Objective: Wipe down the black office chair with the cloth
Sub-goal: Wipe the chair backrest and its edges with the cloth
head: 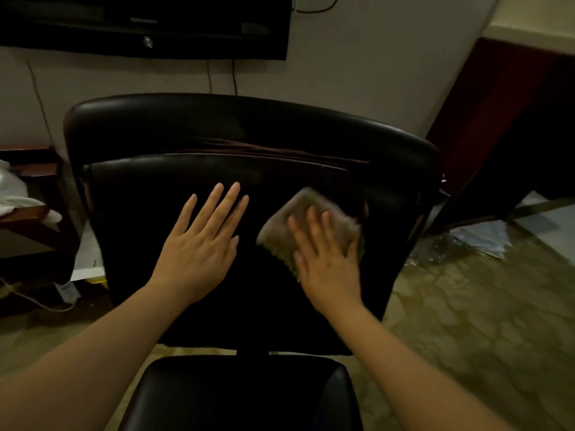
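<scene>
I am in the wiping step, working on the padded backrest of the black office chair [249, 169], which stands right in front of me with its seat [242, 396] below my arms. My right hand [326, 259] lies flat on the cloth [305, 213], fingers spread and pressing it against the right half of the backrest; the cloth looks blurred, so I judge it is mid-stroke. My left hand [202, 247] rests open on the backrest just beside it, fingers straight and close together, holding nothing, bracing the chair. Next I judge I should carry the cloth across to the left half, lifting my left hand clear, then cover the top edge and the seat
</scene>
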{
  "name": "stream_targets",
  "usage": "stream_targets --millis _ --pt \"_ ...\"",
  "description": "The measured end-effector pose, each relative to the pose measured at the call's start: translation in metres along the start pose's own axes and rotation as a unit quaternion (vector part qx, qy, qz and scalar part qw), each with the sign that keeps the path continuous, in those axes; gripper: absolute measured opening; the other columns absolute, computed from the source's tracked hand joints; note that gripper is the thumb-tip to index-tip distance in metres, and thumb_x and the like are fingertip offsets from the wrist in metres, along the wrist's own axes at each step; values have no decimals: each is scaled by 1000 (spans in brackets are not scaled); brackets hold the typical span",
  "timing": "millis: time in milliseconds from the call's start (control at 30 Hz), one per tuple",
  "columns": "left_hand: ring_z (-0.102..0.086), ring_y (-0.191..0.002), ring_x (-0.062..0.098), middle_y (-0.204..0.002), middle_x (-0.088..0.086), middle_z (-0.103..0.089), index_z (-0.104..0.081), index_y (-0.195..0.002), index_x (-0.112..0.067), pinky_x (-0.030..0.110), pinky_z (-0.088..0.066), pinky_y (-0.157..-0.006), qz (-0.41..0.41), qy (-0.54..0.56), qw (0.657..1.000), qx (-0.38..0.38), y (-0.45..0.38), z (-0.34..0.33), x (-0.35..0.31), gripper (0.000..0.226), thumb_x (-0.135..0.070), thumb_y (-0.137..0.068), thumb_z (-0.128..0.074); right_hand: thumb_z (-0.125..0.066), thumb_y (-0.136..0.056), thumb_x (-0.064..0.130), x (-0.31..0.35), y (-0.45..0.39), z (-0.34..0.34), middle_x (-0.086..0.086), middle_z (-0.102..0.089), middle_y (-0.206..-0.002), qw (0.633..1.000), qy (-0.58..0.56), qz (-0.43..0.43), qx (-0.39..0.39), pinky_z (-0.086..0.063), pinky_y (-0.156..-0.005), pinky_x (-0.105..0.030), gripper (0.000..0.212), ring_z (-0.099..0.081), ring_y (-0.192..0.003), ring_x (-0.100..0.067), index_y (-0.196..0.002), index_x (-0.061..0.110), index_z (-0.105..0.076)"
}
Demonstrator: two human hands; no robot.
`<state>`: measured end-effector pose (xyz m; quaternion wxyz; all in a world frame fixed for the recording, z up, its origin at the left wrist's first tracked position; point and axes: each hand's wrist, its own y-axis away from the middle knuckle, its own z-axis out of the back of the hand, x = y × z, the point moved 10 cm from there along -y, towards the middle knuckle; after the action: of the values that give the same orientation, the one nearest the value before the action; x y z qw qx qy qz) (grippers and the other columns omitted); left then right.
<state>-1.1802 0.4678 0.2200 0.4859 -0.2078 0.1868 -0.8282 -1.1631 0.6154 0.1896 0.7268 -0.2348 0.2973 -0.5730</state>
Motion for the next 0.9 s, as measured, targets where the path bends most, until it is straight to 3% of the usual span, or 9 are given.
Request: stream_targets --millis 100,167,267,433,567,633,733,800,900 --pt "17 -141 11 -152 1 -6 -10 -144 -15 38 4 -114 -4 -2 1000 -2 -12 3 -10 58 -35 -91 -22 -38 -82 24 32 88 -44 2 -19 -150 972 28 222 65 7 -113 -48 61 13 -143 -20 -142 28 -28" --pt "17 -141 10 -153 2 -7 -8 -144 -15 37 5 -114 -3 3 1000 -2 -16 4 -15 58 -36 -91 -21 -38 -83 28 21 131 -54 1 -4 -157 955 74 276 81 12 -115 -45 68 10 -144 -18 -147 27 -17" --pt "17 -141 9 -154 2 -7 -8 -144 -14 37 7 -114 -7 7 1000 -7 -20 4 -25 58 -36 -92 -22 -36 -92 30 -13 120 -30 1 4 -158 972 51 227 45 10 -115 -42 69 3 -143 -12 -149 25 2" --pt "17 -141 11 -154 3 -6 -9 -144 -13 35 8 -114 3 21 1000 -4 -21 -2 -40 59 -37 -92 -22 -11 -99 41 -78 -4 35 1 -3 -156 998 -44 -42 -25 6 -112 -49 50 15 -142 -9 -147 29 -6" --pt "15 -142 12 -156 1 2 -8 -145 -14 36 7 -115 8 10 1000 6 -19 -3 -36 58 -41 -93 -15 -25 -97 35 -49 30 2 4 19 -156 999 -32 20 9 -1 -110 -52 61 14 -142 -12 -148 28 6" --pt "11 -143 13 -156 -4 14 -8 -145 -15 37 6 -115 -8 -6 1000 8 -15 -1 -32 58 -43 -94 -6 -36 -89 30 -27 98 -24 4 17 -156 995 -21 89 50 -12 -108 -51 69 8 -143 -11 -149 27 -2" --pt "10 -143 13 -155 -5 14 -9 -144 -14 37 4 -115 -20 -12 1000 10 -11 3 -26 58 -43 -94 -4 -33 -95 29 -19 163 -45 8 10 -157 988 -18 111 102 0 -114 -44 59 0 -144 -8 -149 29 -9" --pt "12 -142 12 -155 -5 7 -10 -144 -13 36 4 -115 -29 -18 999 12 -12 5 -27 58 -42 -94 -6 -15 -101 30 -26 144 -40 11 12 -157 989 -31 105 100 3 -115 -40 49 2 -143 -6 -149 31 -3" --pt "13 -142 13 -155 -4 16 -10 -144 -12 35 6 -115 -13 -21 1000 16 -8 1 -25 59 -43 -94 -5 -11 -101 36 -54 56 -4 9 13 -157 998 -61 16 32 0 -113 -44 49 8 -143 -8 -148 32 2"
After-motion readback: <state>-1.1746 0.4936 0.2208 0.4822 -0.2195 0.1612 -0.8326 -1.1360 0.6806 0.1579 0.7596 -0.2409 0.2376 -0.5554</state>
